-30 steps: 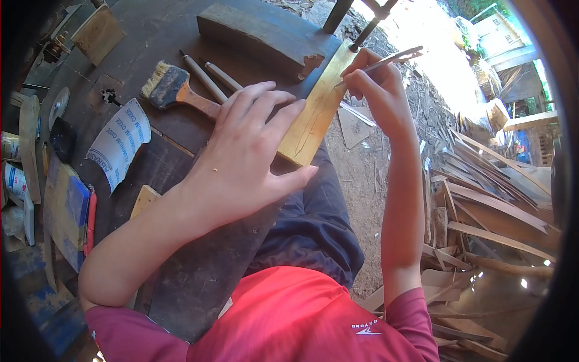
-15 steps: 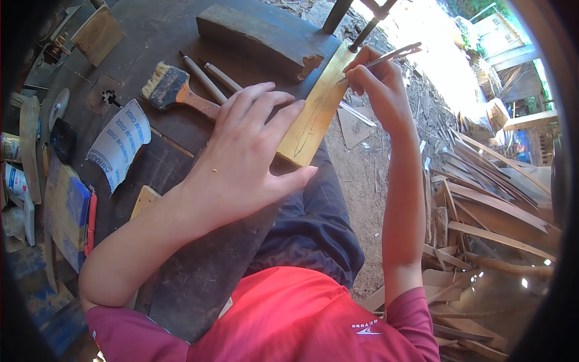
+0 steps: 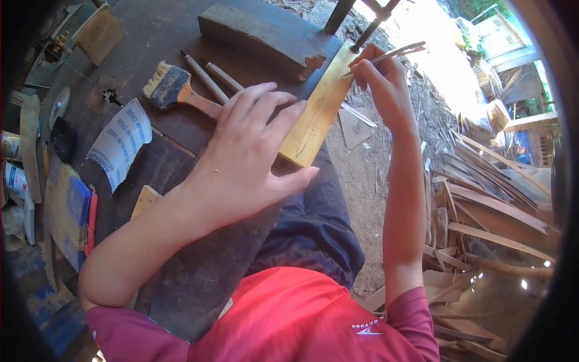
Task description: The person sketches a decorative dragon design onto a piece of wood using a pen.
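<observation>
A yellow wooden strip (image 3: 322, 114) lies along the table edge, with thin dark lines marked on its top face. My left hand (image 3: 250, 139) rests beside its near end, fingers spread and thumb out past the strip's corner. Pinched in my right hand (image 3: 380, 75) is a slim pencil-like tool (image 3: 398, 52), its tip at the far part of the strip. The exact kind of this tool does not show. Next to my left fingers lie a paintbrush (image 3: 175, 90) with an orange-brown handle and two slender pointed tools (image 3: 205, 78).
A dark wood block (image 3: 259, 39) sits behind the strip, near a metal clamp bar (image 3: 373, 30). Printed sandpaper (image 3: 122, 143), a red pen (image 3: 91, 223) and a small wood piece (image 3: 145, 201) are on the dark table (image 3: 199, 289). Scrap wood (image 3: 494, 211) piles at right.
My right hand and its tool have shifted slightly up and to the right, toward the strip's far end. My left hand stays nearly where it was.
</observation>
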A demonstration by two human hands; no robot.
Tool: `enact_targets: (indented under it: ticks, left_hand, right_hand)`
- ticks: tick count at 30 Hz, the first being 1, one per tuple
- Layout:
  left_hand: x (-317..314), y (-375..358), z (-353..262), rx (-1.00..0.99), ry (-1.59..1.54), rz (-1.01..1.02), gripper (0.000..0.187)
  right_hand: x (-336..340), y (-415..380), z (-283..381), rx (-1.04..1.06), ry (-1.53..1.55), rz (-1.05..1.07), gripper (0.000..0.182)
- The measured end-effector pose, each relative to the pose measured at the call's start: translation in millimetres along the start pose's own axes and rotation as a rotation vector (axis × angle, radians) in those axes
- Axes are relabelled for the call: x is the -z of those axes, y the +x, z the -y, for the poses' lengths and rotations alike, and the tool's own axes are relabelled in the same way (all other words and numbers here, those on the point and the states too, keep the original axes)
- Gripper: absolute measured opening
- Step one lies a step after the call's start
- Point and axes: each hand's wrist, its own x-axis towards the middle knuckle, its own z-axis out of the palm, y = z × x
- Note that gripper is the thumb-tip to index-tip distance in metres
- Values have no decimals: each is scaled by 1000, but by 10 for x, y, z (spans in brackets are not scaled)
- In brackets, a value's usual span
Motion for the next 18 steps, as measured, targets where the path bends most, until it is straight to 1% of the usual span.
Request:
enact_targets:
  ticks: [7, 18]
  left_hand:
    - [8, 4, -4, 4, -5, 3, 82]
    - [7, 7, -1, -7, 3, 4, 83]
  right_hand:
    - [-11, 29, -33, 17, 6, -38, 17]
    - [-18, 45, -40, -14, -42, -90, 18]
